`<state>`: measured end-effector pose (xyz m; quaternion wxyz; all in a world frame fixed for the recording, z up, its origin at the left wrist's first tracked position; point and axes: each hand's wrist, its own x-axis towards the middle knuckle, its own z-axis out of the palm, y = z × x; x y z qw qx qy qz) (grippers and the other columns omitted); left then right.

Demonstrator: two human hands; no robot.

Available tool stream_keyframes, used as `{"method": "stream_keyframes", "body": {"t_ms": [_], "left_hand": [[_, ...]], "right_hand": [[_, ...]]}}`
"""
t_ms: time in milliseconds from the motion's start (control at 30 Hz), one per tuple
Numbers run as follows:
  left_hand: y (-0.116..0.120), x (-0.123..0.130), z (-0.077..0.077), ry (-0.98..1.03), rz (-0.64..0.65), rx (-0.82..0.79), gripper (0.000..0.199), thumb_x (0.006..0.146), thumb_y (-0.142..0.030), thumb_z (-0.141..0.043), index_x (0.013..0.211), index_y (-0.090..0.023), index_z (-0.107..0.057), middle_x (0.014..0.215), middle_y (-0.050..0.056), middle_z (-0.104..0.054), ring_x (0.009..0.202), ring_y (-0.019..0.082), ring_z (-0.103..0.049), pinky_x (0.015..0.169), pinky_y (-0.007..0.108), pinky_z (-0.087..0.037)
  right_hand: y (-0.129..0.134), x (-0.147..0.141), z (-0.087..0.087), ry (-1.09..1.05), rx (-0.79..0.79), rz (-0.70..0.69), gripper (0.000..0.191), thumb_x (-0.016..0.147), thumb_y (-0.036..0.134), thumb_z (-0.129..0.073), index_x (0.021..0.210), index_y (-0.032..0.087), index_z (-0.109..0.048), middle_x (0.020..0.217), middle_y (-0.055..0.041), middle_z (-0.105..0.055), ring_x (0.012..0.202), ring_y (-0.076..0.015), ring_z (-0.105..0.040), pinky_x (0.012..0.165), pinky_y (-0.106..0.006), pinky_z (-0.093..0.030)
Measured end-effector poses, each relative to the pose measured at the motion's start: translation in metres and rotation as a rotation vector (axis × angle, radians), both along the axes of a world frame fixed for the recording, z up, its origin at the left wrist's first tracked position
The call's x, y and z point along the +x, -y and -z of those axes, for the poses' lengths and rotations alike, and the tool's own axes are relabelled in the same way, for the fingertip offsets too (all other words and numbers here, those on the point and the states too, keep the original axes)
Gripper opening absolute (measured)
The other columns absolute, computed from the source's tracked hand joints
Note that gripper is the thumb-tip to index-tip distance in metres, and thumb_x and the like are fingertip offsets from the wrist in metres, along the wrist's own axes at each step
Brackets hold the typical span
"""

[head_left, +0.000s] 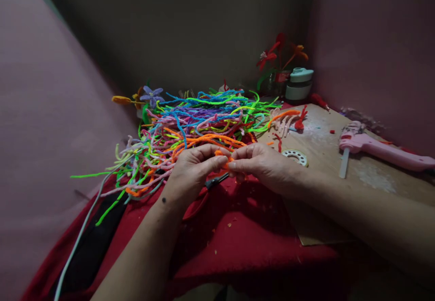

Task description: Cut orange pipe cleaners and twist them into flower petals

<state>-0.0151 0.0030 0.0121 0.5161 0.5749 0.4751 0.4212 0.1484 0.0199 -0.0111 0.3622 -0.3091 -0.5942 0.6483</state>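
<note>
My left hand (199,165) and my right hand (260,163) meet above the front of the red cloth, fingertips almost touching. Between them is a short bent orange pipe cleaner (222,155), pinched by the thumb and fingers of each hand. Fingers cover much of it, so its full shape is hidden. Just below the hands lies a dark-tipped tool, perhaps scissors (213,182), partly covered. Behind them spreads a large heap of pipe cleaners (204,115) in blue, green, pink, purple and orange.
A pink glue gun (380,149) rests on a brown board (326,124) at the right, near a white ring with holes (295,157). Pipe-cleaner flowers (268,56) and a lidded jar (299,84) stand at the back. A pale cable (84,228) runs down the left.
</note>
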Motion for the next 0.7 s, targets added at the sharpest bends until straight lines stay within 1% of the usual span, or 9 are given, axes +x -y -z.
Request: {"method": "stream_keyframes", "body": {"t_ms": [200, 267, 333, 433, 567, 700], "left_hand": [[0.002, 0.003, 0.001, -0.032, -0.071, 0.06, 0.007, 0.069, -0.021, -0.067, 0.07, -0.014, -0.065, 0.067, -0.001, -0.063, 0.059, 0.009, -0.056, 0.06, 0.02, -0.045], [0.002, 0.002, 0.0, -0.042, -0.054, 0.057, 0.007, 0.07, -0.021, -0.067, 0.072, -0.015, -0.066, 0.068, -0.001, -0.063, 0.06, 0.009, -0.056, 0.06, 0.02, -0.045], [0.002, 0.001, -0.001, -0.053, -0.009, 0.045, 0.009, 0.07, -0.022, -0.067, 0.075, -0.015, -0.067, 0.069, -0.001, -0.063, 0.06, 0.009, -0.055, 0.059, 0.019, -0.044], [0.002, 0.002, -0.003, -0.081, 0.027, 0.069, 0.009, 0.07, -0.022, -0.067, 0.076, -0.015, -0.067, 0.068, -0.001, -0.061, 0.06, 0.009, -0.053, 0.057, 0.019, -0.042], [0.003, 0.005, -0.001, -0.156, -0.037, 0.162, 0.007, 0.071, -0.021, -0.065, 0.071, -0.014, -0.065, 0.067, -0.001, -0.059, 0.06, 0.008, -0.051, 0.056, 0.017, -0.04], [0.003, 0.007, 0.006, -0.113, -0.076, 0.197, 0.007, 0.074, -0.022, -0.063, 0.071, -0.016, -0.063, 0.064, -0.004, -0.058, 0.056, 0.006, -0.049, 0.053, 0.016, -0.039]], "right_hand": [[0.001, 0.0, 0.0, 0.077, 0.006, 0.005, 0.011, 0.068, 0.02, -0.061, 0.059, 0.014, -0.057, 0.053, 0.0037, -0.049, 0.051, -0.0073, -0.038, 0.054, -0.025, -0.028], [0.001, 0.0, 0.002, 0.078, 0.032, 0.028, 0.013, 0.068, 0.02, -0.06, 0.058, 0.014, -0.057, 0.054, 0.0031, -0.05, 0.052, -0.0079, -0.04, 0.055, -0.025, -0.029], [0.001, 0.0, 0.005, 0.056, 0.059, 0.045, 0.016, 0.069, 0.021, -0.06, 0.056, 0.014, -0.055, 0.055, 0.0021, -0.052, 0.053, -0.0084, -0.041, 0.057, -0.026, -0.031], [0.001, -0.001, 0.01, 0.004, 0.05, 0.046, 0.015, 0.069, 0.02, -0.059, 0.056, 0.014, -0.057, 0.056, 0.0007, -0.055, 0.053, -0.009, -0.043, 0.057, -0.026, -0.032], [0.001, -0.003, 0.009, -0.037, -0.011, 0.047, 0.011, 0.068, 0.017, -0.059, 0.058, 0.013, -0.06, 0.057, -0.0009, -0.057, 0.053, -0.0092, -0.045, 0.057, -0.026, -0.034], [0.002, -0.004, 0.003, -0.051, -0.024, 0.051, 0.014, 0.069, 0.018, -0.06, 0.056, 0.012, -0.06, 0.055, -0.001, -0.057, 0.053, -0.009, -0.047, 0.058, -0.025, -0.036]]}}
